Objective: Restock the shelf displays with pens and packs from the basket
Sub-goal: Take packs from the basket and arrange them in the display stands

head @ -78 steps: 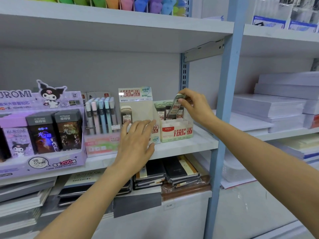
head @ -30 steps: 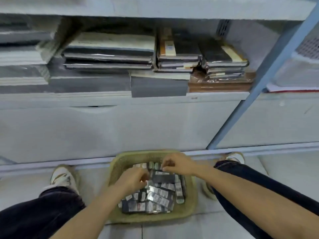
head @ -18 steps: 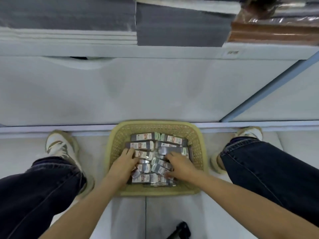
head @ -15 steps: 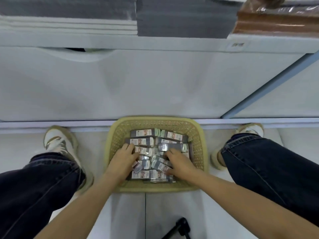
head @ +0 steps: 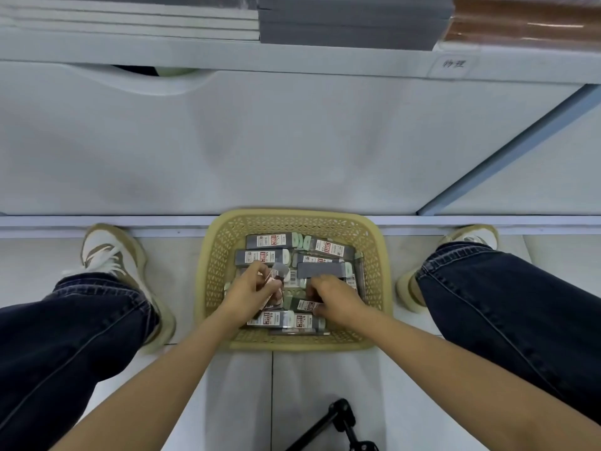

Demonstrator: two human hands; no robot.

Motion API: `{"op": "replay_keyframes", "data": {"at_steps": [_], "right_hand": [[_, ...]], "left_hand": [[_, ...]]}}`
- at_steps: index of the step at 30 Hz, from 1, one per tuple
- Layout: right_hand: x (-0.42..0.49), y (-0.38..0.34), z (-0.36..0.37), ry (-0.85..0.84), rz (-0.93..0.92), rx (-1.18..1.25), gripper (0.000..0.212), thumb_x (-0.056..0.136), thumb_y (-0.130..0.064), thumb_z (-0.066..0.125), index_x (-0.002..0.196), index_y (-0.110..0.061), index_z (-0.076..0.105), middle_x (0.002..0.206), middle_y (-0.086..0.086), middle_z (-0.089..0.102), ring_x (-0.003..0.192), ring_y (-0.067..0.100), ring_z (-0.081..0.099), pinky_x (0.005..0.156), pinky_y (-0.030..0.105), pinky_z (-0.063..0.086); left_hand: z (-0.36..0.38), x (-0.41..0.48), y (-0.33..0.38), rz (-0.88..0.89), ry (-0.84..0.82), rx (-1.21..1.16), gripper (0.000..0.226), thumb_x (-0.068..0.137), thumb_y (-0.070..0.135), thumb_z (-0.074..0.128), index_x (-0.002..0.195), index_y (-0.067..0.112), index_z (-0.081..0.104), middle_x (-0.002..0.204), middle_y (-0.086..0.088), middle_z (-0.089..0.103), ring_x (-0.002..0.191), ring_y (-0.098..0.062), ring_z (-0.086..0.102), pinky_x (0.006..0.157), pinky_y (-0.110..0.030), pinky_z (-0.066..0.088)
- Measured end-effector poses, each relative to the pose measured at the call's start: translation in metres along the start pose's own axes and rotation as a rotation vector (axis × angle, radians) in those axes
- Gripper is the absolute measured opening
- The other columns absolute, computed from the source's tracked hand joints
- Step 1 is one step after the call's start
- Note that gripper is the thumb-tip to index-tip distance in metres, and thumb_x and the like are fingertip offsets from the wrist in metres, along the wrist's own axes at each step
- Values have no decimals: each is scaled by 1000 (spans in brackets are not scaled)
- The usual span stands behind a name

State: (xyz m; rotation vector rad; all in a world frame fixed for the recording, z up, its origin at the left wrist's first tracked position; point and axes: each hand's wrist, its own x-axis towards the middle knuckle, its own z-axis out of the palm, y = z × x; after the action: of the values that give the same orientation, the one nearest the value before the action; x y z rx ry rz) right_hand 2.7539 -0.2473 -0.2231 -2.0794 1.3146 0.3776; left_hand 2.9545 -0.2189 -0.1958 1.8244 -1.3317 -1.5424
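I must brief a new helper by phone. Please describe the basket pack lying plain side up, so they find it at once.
Find the yellow basket on the floor between the person's shoes. Just beyond the right hand lies one pack, set crosswise. Its neighbours show white-and-red labels; it shows only plain dark grey.

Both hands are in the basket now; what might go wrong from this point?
The left hand grips several packs bunched together; one may slip out on the lift. Those in the basket lie jumbled and look alike, so a wrong one may get shelved. A black stand lies near the person: a trip hazard.
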Motion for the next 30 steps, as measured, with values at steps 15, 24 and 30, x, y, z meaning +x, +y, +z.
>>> {"op": "replay_keyframes", "data": {"at_steps": [15,24,30], "right_hand": [[-14,-26,-33,10,-14,993,41,76,-11,80,112,-11,59,98,5,68,83,16,64,79,32,53],[-2,10,-32,320,76,525,40,88,-22,69,125,-20,56,122,-3,61,108,12,58,98,36,49],[0,28,-2,221,129,20,64,78,-28,77,133,-18,47,130,3,46,119,23,41,99,34,39]], "left_hand": [[33,-13,6,-211,-13,-784,59,74,29,76,126,10,56,115,-13,70,109,-30,66,99,-49,50],[23,-6,-14,-261,99,-774,12,95,17,60,104,10,55,69,-5,68,65,-21,70,57,-36,58],[29,-1,-18,-244,114,-719,10,98,13,56,101,7,48,68,-10,56,50,-19,55,52,-33,54]]}}
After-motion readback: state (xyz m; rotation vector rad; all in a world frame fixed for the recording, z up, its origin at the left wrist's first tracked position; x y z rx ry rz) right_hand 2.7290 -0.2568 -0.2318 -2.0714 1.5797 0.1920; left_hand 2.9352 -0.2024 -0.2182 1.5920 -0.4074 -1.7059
